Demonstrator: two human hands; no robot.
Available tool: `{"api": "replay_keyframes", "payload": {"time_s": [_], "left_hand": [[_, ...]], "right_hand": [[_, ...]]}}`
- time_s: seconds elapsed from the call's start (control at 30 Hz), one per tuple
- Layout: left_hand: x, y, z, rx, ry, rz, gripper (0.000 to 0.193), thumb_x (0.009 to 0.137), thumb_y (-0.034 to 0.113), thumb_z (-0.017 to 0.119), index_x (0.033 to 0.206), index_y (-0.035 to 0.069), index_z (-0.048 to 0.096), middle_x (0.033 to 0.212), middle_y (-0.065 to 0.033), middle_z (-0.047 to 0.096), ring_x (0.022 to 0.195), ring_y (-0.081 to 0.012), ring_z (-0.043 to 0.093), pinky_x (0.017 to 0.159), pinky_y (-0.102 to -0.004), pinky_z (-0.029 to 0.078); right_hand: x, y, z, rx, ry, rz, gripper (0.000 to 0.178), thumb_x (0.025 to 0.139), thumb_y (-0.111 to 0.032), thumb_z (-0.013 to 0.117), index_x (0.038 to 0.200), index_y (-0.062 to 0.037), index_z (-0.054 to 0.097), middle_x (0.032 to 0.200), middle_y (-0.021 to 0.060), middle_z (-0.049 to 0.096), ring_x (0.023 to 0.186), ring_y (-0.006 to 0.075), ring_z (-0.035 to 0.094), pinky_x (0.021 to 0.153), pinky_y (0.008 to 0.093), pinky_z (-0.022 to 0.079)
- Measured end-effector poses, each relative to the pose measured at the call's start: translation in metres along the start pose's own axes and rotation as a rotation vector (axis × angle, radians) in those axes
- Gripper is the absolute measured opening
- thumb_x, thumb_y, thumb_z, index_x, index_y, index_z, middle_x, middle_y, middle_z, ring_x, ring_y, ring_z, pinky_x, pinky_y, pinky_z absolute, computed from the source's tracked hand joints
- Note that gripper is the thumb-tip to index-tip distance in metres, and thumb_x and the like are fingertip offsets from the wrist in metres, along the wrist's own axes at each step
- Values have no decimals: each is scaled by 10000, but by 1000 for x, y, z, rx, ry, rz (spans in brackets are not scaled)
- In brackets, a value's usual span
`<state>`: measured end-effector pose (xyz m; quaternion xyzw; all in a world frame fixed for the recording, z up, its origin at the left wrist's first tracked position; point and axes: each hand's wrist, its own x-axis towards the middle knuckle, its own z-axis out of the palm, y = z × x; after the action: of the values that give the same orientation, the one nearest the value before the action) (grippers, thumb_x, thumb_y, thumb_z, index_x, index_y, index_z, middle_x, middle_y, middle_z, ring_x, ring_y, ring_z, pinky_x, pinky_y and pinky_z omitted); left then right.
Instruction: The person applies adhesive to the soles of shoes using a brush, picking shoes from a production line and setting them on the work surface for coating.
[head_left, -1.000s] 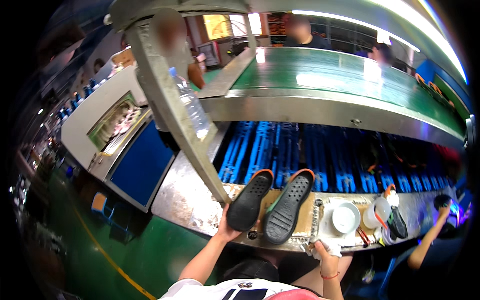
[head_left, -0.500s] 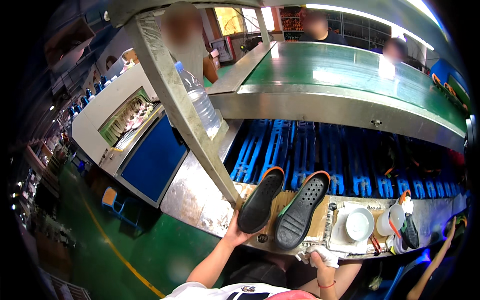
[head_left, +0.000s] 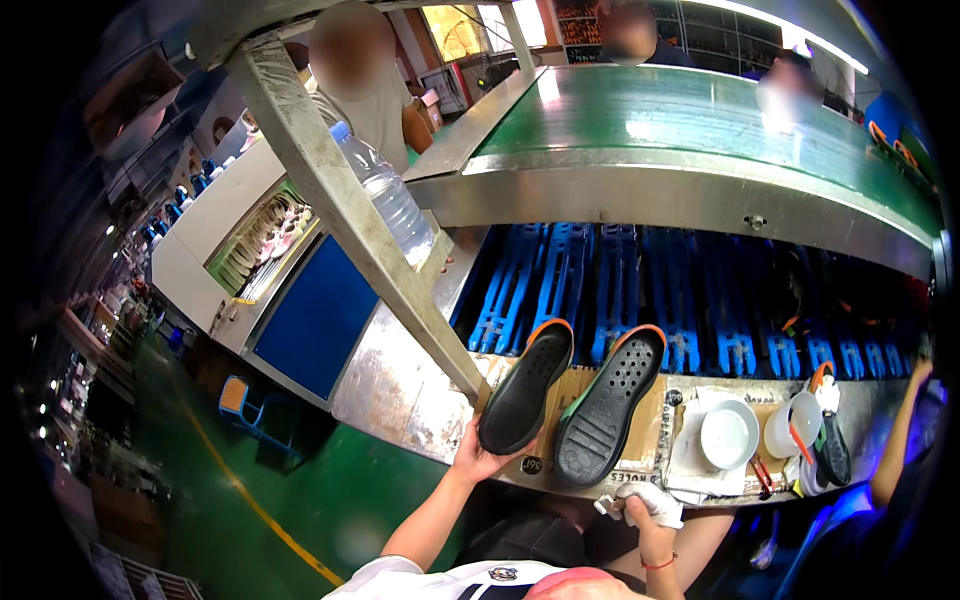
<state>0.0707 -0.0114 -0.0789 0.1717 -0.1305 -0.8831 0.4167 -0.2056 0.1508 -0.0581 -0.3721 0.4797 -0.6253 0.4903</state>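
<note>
My left hand (head_left: 474,460) grips the heel end of a black shoe sole (head_left: 525,400) with an orange-edged toe, thumb at its side and fingers partly hidden beneath. Holes dot the sole's upper half. Close to its right, a second black sole (head_left: 605,415) lies on brown cardboard (head_left: 643,430), showing a ribbed heel and a green patch on its side. At the bench's front edge, below that sole, my right hand (head_left: 648,525) is closed on a crumpled white cloth (head_left: 655,500).
Right of the soles stand a white bowl (head_left: 728,435), a white cup (head_left: 790,425) and a shoe (head_left: 832,450). Blue racks (head_left: 620,290) line the bench's back under a green conveyor (head_left: 650,125). A metal post (head_left: 345,200) rises at left beside a water bottle (head_left: 385,195).
The whole view has shifted slightly. Both hands keep their hold on the sole and the cloth. A co-worker's arm at the far right has changed position.
</note>
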Motion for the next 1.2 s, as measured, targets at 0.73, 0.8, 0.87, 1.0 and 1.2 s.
{"api": "replay_keyframes", "payload": {"time_s": [0.73, 0.8, 0.87, 1.0, 1.2], "left_hand": [[10, -5, -10, -65, 76, 26, 585, 931, 464, 411, 1393, 106, 434, 1435, -146, 417, 1332, -447, 331, 1085, -585, 292], [5, 0, -9, -70, 126, 41, 581, 933, 459, 397, 1391, 104, 434, 1431, -152, 421, 1328, -446, 338, 1077, -585, 305], [0, 4, -11, 21, 109, 57, 582, 936, 458, 383, 1393, 99, 429, 1427, -154, 423, 1325, -446, 341, 1073, -584, 314], [4, 3, -14, 126, 19, 67, 613, 937, 489, 375, 1401, 90, 413, 1431, -158, 415, 1330, -443, 333, 1082, -583, 302], [12, -3, -17, 202, -93, 60, 648, 935, 520, 369, 1424, 95, 384, 1461, -152, 377, 1361, -411, 298, 1117, -576, 235]], "right_hand": [[169, -161, -256, 67, 629, -25, 793, 844, -177, 690, 1455, 13, 221, 924, 127, 646, 513, 112, 530, 435, 255, 392], [169, -160, -254, 163, 486, 42, 725, 857, -162, 679, 1433, 12, 274, 884, 96, 640, 511, 105, 538, 430, 237, 396], [141, -155, -192, 204, 492, -85, 527, 882, -162, 648, 1355, -39, 452, 956, 53, 644, 719, 88, 608, 550, 204, 467], [50, -107, -122, 20, 222, -52, 512, 876, -182, 659, 1331, -18, 489, 1080, 44, 640, 952, 106, 589, 843, 263, 482], [-8, -36, -40, 114, 193, 66, 292, 899, -194, 645, 1113, 5, 637, 962, 9, 648, 832, 79, 562, 711, 233, 458]]}}
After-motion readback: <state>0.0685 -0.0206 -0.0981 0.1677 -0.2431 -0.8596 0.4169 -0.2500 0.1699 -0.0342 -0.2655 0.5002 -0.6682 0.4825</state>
